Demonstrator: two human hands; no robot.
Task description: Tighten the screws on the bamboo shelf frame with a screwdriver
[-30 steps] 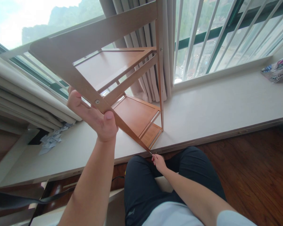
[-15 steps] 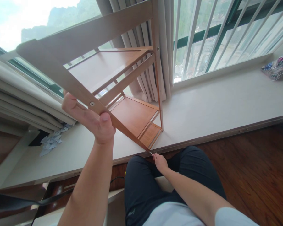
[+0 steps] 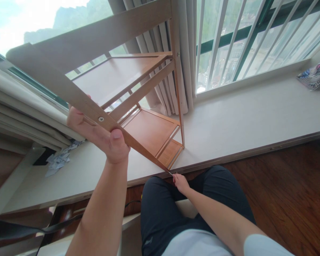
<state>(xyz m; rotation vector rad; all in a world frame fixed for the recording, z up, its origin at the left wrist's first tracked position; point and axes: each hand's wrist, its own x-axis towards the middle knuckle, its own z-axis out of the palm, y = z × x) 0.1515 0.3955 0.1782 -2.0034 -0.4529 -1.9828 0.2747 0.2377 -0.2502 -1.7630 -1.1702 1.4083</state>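
Hiding behind rack leg (image 3: 69, 96): left hand (image 3: 101, 137) fingers.

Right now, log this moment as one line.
left hand: grips shelf rack rail | right hand: small metal tool at rack foot | rack on sill

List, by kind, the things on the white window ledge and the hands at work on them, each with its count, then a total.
Wooden shelf rack: 1
Heap of paper scraps: 1
Patterned bundle: 1
Hands: 2, left hand gripping a rack leg, right hand at the rack's lower corner
Total: 5
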